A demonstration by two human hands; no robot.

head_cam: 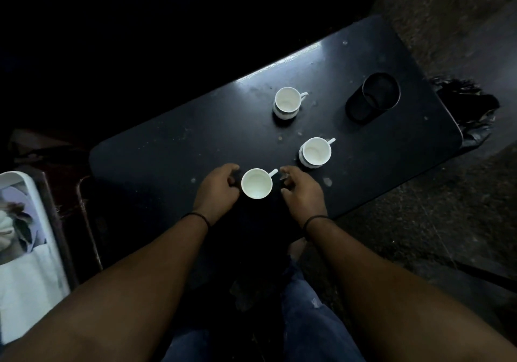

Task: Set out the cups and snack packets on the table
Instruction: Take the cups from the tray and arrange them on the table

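Three white cups stand on the black table: a far cup, a right cup and a near cup, each with its handle pointing right. My left hand and my right hand flank the near cup, with a small gap on each side. Their fingers curl onto what looks like a dark saucer under the cup, barely visible against the table. No snack packets are in view.
A black cylindrical container stands at the table's far right. A crumpled black bag lies beyond the right end. A white tray with cloth sits at my left. My knees in jeans are below the table's near edge.
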